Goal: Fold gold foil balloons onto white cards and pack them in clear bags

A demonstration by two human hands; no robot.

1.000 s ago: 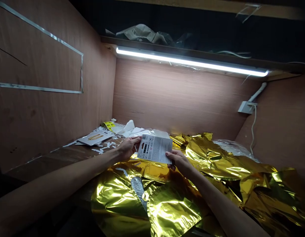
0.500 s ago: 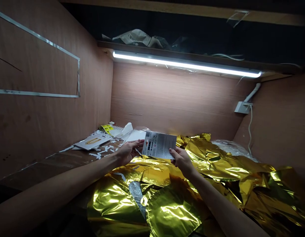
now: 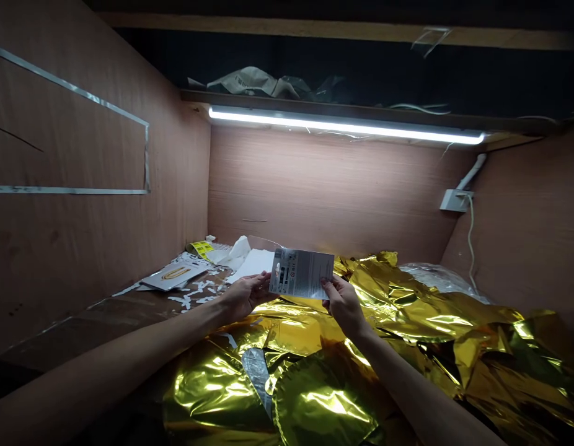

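Note:
Both hands hold up a small white printed card [image 3: 300, 273], its back facing me with fine text and small icons. My left hand [image 3: 247, 296] grips its lower left corner, and my right hand [image 3: 344, 303] grips its lower right edge. Below the hands lies a heap of crumpled gold metallic foil [image 3: 324, 409], which the card does not touch. A grey-silver strip of foil [image 3: 256, 373] shows in the heap beneath my left forearm.
Left of my hands, a brown surface [image 3: 105, 316] holds white paper scraps [image 3: 189, 300], a card with a gold shape [image 3: 175, 275] and a yellow label [image 3: 202, 249]. Wood-panel walls [image 3: 324, 192] enclose the space. An LED strip light [image 3: 345, 128] runs overhead, and clear plastic [image 3: 436, 274] lies behind the foil.
The card has turned from a slant to nearly level between my hands. My hands have drawn slightly apart, and the whole view has tilted a little.

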